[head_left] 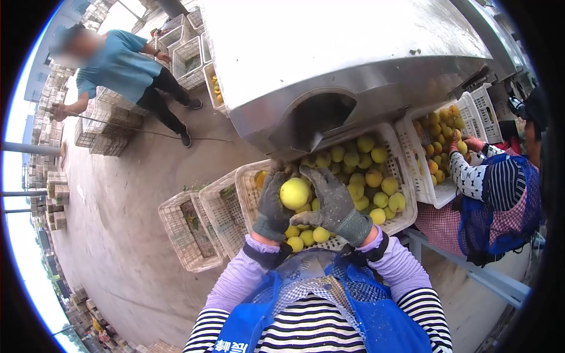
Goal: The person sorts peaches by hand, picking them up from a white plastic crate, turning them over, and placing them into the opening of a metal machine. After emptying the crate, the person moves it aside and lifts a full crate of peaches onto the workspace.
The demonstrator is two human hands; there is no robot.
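Note:
My left hand [271, 207], in a dirty grey glove, holds a round yellow peach [294, 193] above a white plastic crate [405, 213]. Close by on the right is my right hand [334, 205], gloved the same way. Its thumb and fingers are spread in a C shape facing the peach, and I see no fruit in its grasp. Under both hands the crate is filled with yellow-green peaches [389, 186], a few of them more orange. The gloves hide part of this fruit.
A metal machine [365, 82] with a dark chute opening overhangs the crate's far side. Two crates [189, 232] stand at left. On the right, a co-worker's hands [460, 144] are among peaches in another crate [425, 187]. A person in a blue shirt [120, 67] holds a long rod.

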